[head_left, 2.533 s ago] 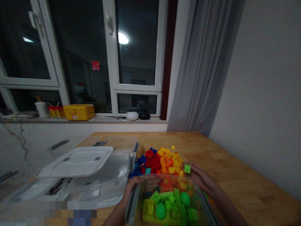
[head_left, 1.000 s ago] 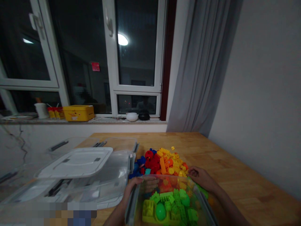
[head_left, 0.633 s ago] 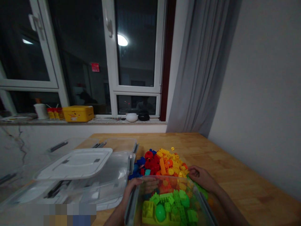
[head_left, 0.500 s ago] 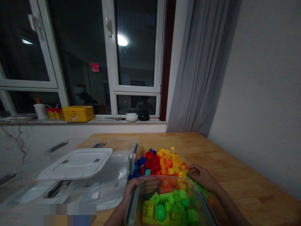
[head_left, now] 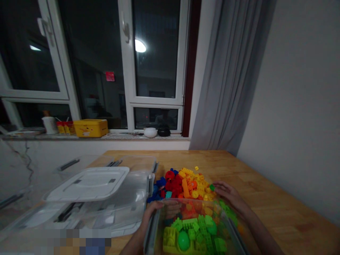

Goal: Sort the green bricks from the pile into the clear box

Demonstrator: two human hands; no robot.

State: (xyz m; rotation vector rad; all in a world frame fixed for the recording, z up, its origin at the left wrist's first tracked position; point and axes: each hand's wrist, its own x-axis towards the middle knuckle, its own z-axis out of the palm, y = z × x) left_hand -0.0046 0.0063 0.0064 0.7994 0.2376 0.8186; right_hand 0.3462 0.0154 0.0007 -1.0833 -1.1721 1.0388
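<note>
In front of me stands a clear plastic storage box [head_left: 191,202] holding several light green building blocks [head_left: 204,230] and a green egg-shaped piece [head_left: 183,241]. My left hand [head_left: 152,214] is closed on its far left rim, its fingers showing through the plastic wall. Just beyond the right side of the box, my right hand [head_left: 230,194] has a small dark green block [head_left: 211,187] at its fingertips. Beyond the box lies a heap of red blocks [head_left: 174,186], yellow blocks [head_left: 203,186] and blue blocks [head_left: 156,189]. More green blocks [head_left: 228,211] lie beneath my right hand.
To the left, clear boxes [head_left: 132,187] and a white lid [head_left: 87,184] are stacked on the wooden table [head_left: 260,187]. The windowsill carries a yellow box [head_left: 90,128], a white bowl [head_left: 150,132] and a black bowl [head_left: 164,132]. A grey curtain [head_left: 225,78] hangs behind.
My right hand has risen slightly from the green blocks, and a dark green block now shows at its fingertips. My left hand keeps its hold on the box rim. The view has shifted slightly.
</note>
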